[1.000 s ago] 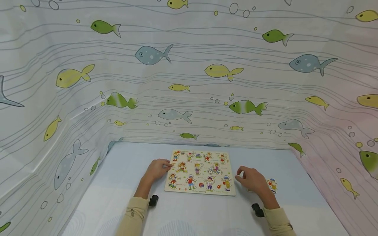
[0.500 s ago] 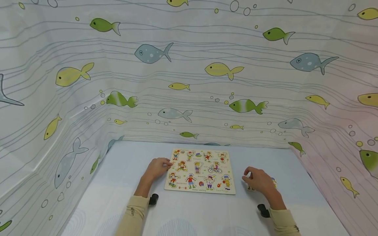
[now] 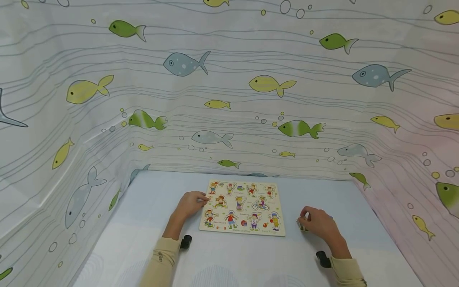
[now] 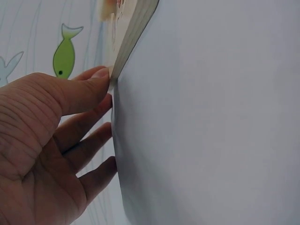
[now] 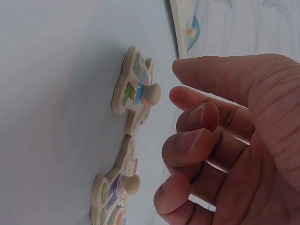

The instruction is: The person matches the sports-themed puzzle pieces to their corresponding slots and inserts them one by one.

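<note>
A wooden knob puzzle board (image 3: pixel 223 215) printed with children playing sports lies flat on the table in the head view. My left hand (image 3: pixel 191 202) is at its left edge; in the left wrist view the thumb tip meets the board's side (image 4: pixel 136 40), fingertips down at the table. To the board's right, my right hand (image 3: pixel 319 222) hovers over two loose puzzle pieces. Seen from the right wrist, its loosely bent fingers are apart from the knob of the nearer piece (image 5: pixel 124 91), which shows green and blue. A second piece (image 5: pixel 112 192), with purple, sits beside it.
The pale table (image 3: pixel 150 215) is enclosed by a fish-patterned curtain (image 3: pixel 236 119) at the back and sides. Black wrist cameras hang at the left cuff (image 3: pixel 166 255) and the right cuff (image 3: pixel 346 271).
My right hand has moved right, away from the board, and come over the loose pieces. The left hand has stayed at the board's edge.
</note>
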`<state>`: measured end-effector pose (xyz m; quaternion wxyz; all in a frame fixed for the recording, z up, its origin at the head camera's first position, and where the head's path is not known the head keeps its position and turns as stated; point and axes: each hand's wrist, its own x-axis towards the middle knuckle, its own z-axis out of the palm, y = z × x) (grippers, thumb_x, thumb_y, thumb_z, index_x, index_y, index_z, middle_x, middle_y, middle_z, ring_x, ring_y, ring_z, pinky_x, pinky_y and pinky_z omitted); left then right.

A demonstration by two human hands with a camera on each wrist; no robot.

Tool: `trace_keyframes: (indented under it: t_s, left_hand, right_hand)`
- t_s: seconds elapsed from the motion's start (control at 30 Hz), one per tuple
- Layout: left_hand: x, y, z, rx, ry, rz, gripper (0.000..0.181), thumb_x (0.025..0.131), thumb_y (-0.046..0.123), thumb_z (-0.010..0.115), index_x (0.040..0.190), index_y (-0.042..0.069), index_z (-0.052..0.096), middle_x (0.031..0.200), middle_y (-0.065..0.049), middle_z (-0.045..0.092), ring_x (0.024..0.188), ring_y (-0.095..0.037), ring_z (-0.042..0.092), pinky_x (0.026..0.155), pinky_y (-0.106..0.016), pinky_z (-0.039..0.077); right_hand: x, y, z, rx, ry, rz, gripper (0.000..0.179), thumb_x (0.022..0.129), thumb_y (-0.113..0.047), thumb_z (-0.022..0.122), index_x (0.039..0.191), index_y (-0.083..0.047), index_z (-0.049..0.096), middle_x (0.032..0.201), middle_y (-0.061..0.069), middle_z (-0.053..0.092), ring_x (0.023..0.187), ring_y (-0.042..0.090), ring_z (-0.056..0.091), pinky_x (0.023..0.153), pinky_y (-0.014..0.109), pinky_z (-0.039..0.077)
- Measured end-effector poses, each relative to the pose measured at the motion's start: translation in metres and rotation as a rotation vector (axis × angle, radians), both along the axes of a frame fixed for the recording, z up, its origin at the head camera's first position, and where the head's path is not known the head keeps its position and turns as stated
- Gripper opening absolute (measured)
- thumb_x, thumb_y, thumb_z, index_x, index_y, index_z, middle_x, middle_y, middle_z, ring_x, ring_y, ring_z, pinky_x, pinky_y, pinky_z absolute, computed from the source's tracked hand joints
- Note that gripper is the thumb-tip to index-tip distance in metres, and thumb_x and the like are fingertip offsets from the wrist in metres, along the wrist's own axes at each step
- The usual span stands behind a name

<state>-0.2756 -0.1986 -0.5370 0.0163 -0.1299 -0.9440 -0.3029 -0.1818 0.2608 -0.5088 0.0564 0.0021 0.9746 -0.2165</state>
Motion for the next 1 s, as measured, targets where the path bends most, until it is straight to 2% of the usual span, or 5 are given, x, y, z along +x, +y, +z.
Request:
trace_keyframes:
  t_s: [0.57, 0.87, 1.0]
  left_hand:
    - [0.002, 0.001, 0.003, 0.007, -0.008, -0.012, 0.013, 0.088, 0.011, 0.074, 0.1, 0.009, 0.079, 0.119, -0.011, 0.069, 0.119, -0.035, 0.058, 0.104, -0.05, 0.043]
    - [0.002, 0.001, 0.004, 0.009, -0.014, -0.009, 0.014, 0.088, 0.01, 0.074, 0.101, 0.008, 0.078, 0.12, -0.011, 0.068, 0.119, -0.036, 0.059, 0.104, -0.051, 0.043]
    - [0.004, 0.002, 0.005, -0.001, 0.016, -0.018, 0.015, 0.087, 0.009, 0.074, 0.101, 0.007, 0.078, 0.118, -0.012, 0.069, 0.118, -0.037, 0.059, 0.102, -0.052, 0.044]
  right_hand:
    - [0.002, 0.008, -0.011, -0.013, -0.016, -0.015, 0.013, 0.09, -0.022, 0.07, 0.097, -0.012, 0.066, 0.071, -0.001, 0.055, 0.06, 0.017, 0.049, 0.05, 0.031, 0.039]
    - [0.003, 0.009, -0.013, -0.013, -0.013, -0.02, 0.011, 0.09, -0.021, 0.07, 0.097, -0.013, 0.066, 0.071, -0.001, 0.055, 0.06, 0.017, 0.049, 0.05, 0.031, 0.039]
    - [0.003, 0.009, -0.012, -0.022, -0.01, -0.013, 0.011, 0.089, -0.02, 0.07, 0.096, -0.012, 0.066, 0.071, 0.0, 0.054, 0.06, 0.017, 0.049, 0.049, 0.031, 0.039]
